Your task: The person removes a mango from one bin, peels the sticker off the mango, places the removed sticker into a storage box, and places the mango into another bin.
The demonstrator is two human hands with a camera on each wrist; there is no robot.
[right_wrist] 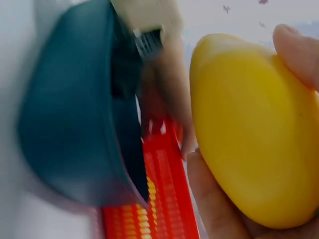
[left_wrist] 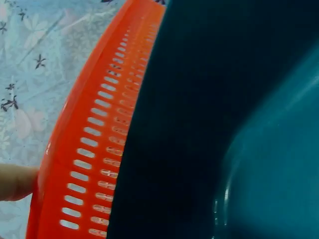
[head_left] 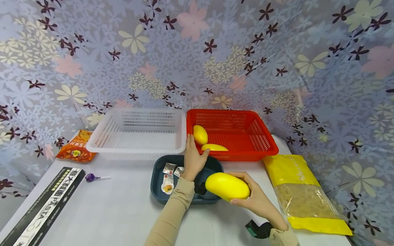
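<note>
My right hand [head_left: 257, 200] grips a yellow mango [head_left: 227, 186] above the front right of the dark teal tub [head_left: 155, 191]. In the right wrist view, fingers and thumb wrap round this mango [right_wrist: 249, 129]. My left hand [head_left: 194, 159] reaches over the tub to the red basket [head_left: 252, 155]. Its fingers lie straight at the basket's front left corner, thumb spread to the side; a digit touches the basket's rim [left_wrist: 42, 169] in the left wrist view. Inside the red basket are an upright-leaning mango [head_left: 200, 134] and another mango [head_left: 214, 147], partly behind the front wall.
Left of the red basket stands a white basket [head_left: 138, 150]. Small packets [head_left: 167, 181] lie in the tub. An orange snack bag [head_left: 78, 147], a lollipop [head_left: 92, 177] and a black pasta box [head_left: 46, 205] are at left. A yellow bag [head_left: 304, 191] lies right.
</note>
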